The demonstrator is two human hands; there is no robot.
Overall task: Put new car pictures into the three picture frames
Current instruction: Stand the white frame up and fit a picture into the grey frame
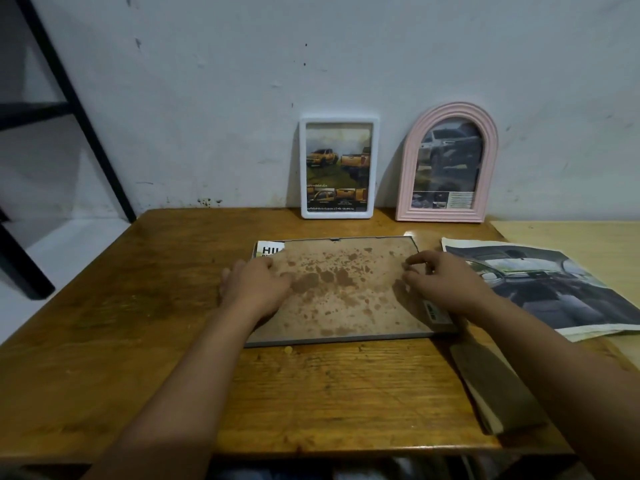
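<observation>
Seen from above, looking down at a brown wooden desk (138, 358) set against a pale wall.

Lying flat and face down near the middle of the desk: a large grey-edged picture frame (341, 337), its stained brown backing board (343, 289) facing up. Peeking out past its far-left corner: a slip of printed paper (268, 250) with dark letters, likely the new picture sitting slightly askew under the board.

Resting on the board's left side: the left hand (258, 284), fingers loosely extended and pressing down, gripping nothing. Resting at the board's right edge: the right hand (446, 284), fingertips bent and touching the board, thumb near the frame's rim; no clear grasp on anything. Probably both pressing to seat the board into the frame so the picture stays trapped beneath.

Propped upright along the desk's far edge, leaning on the wall: a white rectangular frame (303, 168) showing yellow pickup trucks, and to its right a pink arched frame (408, 174) showing a white vehicle. Apparently both filled already, set back out of the way.

At the desk's right edge, spilling onto a paler surface: a loose car-interior picture (554, 289). Near the front-right corner: a flat brown stand-like piece (498, 386), purpose unclear.
</observation>
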